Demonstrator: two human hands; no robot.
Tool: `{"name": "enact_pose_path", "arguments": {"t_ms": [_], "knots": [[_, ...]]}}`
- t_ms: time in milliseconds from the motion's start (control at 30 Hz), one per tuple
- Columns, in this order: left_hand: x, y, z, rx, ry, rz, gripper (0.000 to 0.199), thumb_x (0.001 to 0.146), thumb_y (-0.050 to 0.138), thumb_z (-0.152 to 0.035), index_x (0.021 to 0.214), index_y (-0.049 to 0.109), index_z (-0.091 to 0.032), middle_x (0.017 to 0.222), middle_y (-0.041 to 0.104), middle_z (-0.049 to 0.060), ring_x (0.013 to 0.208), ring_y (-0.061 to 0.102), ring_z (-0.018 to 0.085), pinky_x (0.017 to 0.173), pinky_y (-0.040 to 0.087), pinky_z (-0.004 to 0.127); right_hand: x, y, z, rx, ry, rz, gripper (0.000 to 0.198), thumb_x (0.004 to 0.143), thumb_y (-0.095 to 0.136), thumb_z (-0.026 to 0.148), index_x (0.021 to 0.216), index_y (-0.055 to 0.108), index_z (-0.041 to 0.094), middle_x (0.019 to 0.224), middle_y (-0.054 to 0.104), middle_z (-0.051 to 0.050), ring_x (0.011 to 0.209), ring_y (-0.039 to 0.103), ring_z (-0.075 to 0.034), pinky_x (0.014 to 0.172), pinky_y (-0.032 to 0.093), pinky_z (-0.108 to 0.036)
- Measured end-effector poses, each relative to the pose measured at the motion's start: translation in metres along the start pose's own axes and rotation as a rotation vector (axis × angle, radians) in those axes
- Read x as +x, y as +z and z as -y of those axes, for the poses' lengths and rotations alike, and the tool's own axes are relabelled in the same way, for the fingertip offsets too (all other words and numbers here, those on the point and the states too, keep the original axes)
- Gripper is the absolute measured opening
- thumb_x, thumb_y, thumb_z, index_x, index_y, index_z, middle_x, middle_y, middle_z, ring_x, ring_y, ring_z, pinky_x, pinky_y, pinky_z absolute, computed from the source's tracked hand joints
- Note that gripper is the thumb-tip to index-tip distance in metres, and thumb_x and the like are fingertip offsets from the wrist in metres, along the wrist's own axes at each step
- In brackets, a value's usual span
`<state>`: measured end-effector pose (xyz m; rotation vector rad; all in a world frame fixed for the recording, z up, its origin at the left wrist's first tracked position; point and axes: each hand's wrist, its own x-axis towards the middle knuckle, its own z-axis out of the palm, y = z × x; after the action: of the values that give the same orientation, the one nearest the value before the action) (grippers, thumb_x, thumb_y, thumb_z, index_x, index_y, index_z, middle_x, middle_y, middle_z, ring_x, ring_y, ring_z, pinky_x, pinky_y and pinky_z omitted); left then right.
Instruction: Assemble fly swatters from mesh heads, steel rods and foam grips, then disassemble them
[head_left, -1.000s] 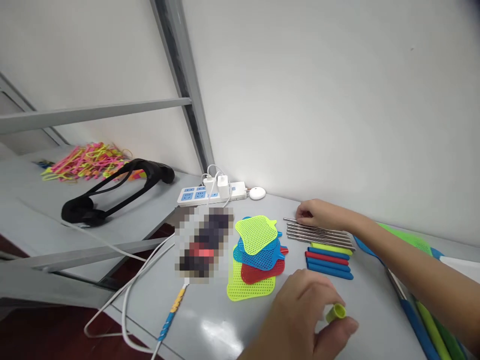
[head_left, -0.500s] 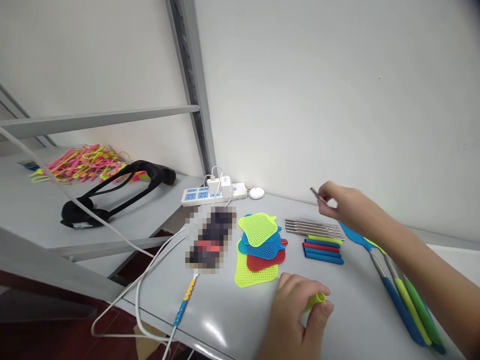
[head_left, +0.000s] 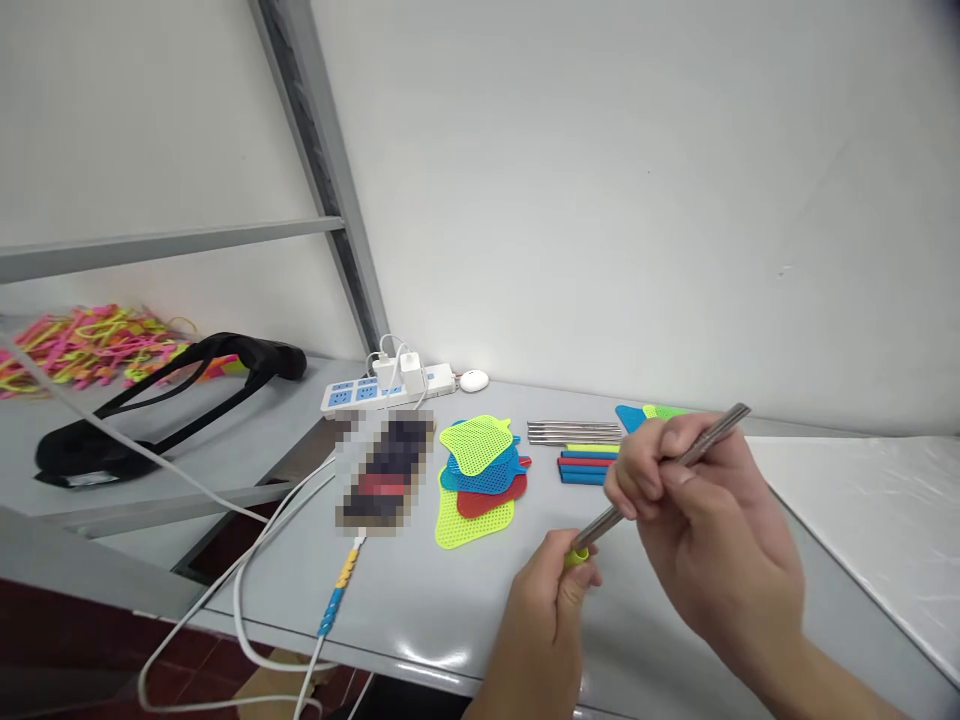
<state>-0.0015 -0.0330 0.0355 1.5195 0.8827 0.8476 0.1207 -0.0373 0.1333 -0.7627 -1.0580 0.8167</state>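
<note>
My left hand (head_left: 551,605) is closed around a yellow-green tube (head_left: 576,557), whose open end shows above the fingers. In my right hand (head_left: 697,530) is a thin metal rod (head_left: 716,433), gripped at its middle and tilted. Its lower tip meets the mouth of the tube; whether it is inside I cannot tell. Behind the hands lie several metal rods (head_left: 574,432) and several coloured tubes (head_left: 581,470), side by side. To their left is a loose pile of perforated fly swatter heads (head_left: 476,445) in yellow-green, blue and red.
A blurred phone (head_left: 386,470) lies left of the swatter heads with a cable (head_left: 337,590) attached. Behind it are a power strip (head_left: 442,380) and a small white disc (head_left: 474,380). A black headset (head_left: 247,370) and a colourful heap (head_left: 90,345) rest on the left shelf.
My right hand has brought the metal rod from the back down to the tube in my left hand. The camera view has turned right.
</note>
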Motion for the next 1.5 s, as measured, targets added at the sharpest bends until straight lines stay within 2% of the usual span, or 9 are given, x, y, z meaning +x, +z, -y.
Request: {"name": "enact_pose_path", "arguments": {"t_ms": [133, 267, 433, 567, 667, 767, 867, 1000, 1500], "knots": [[-0.008, -0.006, -0.003, 0.02, 0.014, -0.084, 0.027, 0.098, 0.039, -0.039, 0.101, 0.059, -0.021, 0.074, 0.051, -0.001, 0.069, 0.046, 0.016, 0.064, 0.036, 0.027, -0.008, 0.011, 0.009, 0.099, 0.011, 0.044, 0.024, 0.09, 0.038, 0.006, 0.087, 0.052, 0.025, 0.072, 0.044, 0.002, 0.063, 0.04, -0.012, 0.057, 0.036, -0.027], [-0.017, -0.017, -0.011, 0.124, 0.156, -0.085, 0.027, 0.098, 0.04, -0.037, 0.098, 0.061, -0.022, 0.081, 0.057, 0.002, 0.073, 0.049, 0.017, 0.068, 0.037, 0.027, -0.011, 0.016, 0.013, 0.225, 0.044, 0.064, 0.028, 0.086, 0.036, 0.001, 0.085, 0.052, 0.024, 0.071, 0.044, 0.002, 0.063, 0.038, -0.012, 0.058, 0.035, -0.026], [-0.023, -0.024, -0.02, 0.13, 0.265, -0.099, 0.024, 0.096, 0.043, -0.032, 0.103, 0.065, -0.024, 0.082, 0.063, 0.003, 0.074, 0.054, 0.018, 0.068, 0.037, 0.027, -0.02, 0.017, 0.006, 0.362, 0.221, 0.137, 0.018, 0.089, 0.042, 0.011, 0.08, 0.05, 0.024, 0.07, 0.045, 0.002, 0.061, 0.038, -0.012, 0.059, 0.034, -0.027], [-0.022, -0.028, -0.026, 0.11, 0.295, -0.059, 0.022, 0.094, 0.05, -0.032, 0.09, 0.068, -0.022, 0.068, 0.059, 0.001, 0.062, 0.05, 0.015, 0.061, 0.036, 0.026, -0.02, 0.011, 0.007, 0.388, 0.362, 0.251, 0.012, 0.087, 0.05, 0.021, 0.076, 0.055, 0.022, 0.064, 0.044, 0.002, 0.062, 0.041, -0.014, 0.067, 0.039, -0.031], [-0.018, -0.029, -0.026, 0.092, 0.3, -0.03, 0.022, 0.091, 0.055, -0.035, 0.088, 0.073, -0.021, 0.062, 0.056, 0.001, 0.058, 0.046, 0.014, 0.058, 0.033, 0.026, -0.014, 0.007, 0.012, 0.422, 0.418, 0.226, 0.025, 0.089, 0.05, 0.034, 0.071, 0.059, 0.02, 0.055, 0.033, 0.004, 0.055, 0.036, -0.012, 0.063, 0.041, -0.031], [-0.012, -0.027, -0.021, -0.117, 0.166, -0.036, 0.029, 0.087, 0.061, -0.044, 0.094, 0.076, -0.019, 0.063, 0.061, 0.003, 0.055, 0.046, 0.014, 0.056, 0.034, 0.026, -0.01, 0.01, 0.013, 0.497, 0.445, 0.059, 0.039, 0.093, 0.047, 0.04, 0.061, 0.054, 0.019, 0.048, 0.018, 0.008, 0.044, 0.02, -0.008, 0.046, 0.032, -0.024], [-0.004, -0.026, -0.014, -0.607, -0.055, -0.126, 0.046, 0.087, 0.055, -0.056, 0.098, 0.074, -0.016, 0.072, 0.066, 0.008, 0.054, 0.05, 0.014, 0.052, 0.037, 0.025, -0.01, 0.015, 0.008, 0.537, 0.4, -0.071, 0.046, 0.094, 0.047, 0.041, 0.052, 0.049, 0.02, 0.045, 0.015, 0.008, 0.04, 0.014, -0.008, 0.039, 0.024, -0.022], [0.006, -0.026, -0.013, -1.143, -0.166, -0.181, 0.053, 0.092, 0.042, -0.057, 0.093, 0.07, -0.012, 0.081, 0.068, 0.013, 0.075, 0.06, 0.021, 0.07, 0.046, 0.031, -0.018, 0.021, -0.001, 0.577, 0.329, -0.11, 0.053, 0.095, 0.044, 0.046, 0.05, 0.047, 0.02, 0.043, 0.016, 0.008, 0.039, 0.015, -0.008, 0.038, 0.023, -0.023], [-0.001, -0.013, -0.044, -1.249, -0.178, -0.268, 0.057, 0.093, 0.035, -0.063, 0.075, 0.061, -0.015, 0.061, 0.051, 0.002, 0.058, 0.048, 0.014, 0.061, 0.04, 0.026, -0.026, 0.032, -0.007, 0.52, 0.281, 0.035, 0.055, 0.094, 0.038, 0.06, 0.057, 0.034, 0.02, 0.043, 0.017, 0.01, 0.042, 0.018, -0.009, 0.054, 0.029, -0.027]]}}
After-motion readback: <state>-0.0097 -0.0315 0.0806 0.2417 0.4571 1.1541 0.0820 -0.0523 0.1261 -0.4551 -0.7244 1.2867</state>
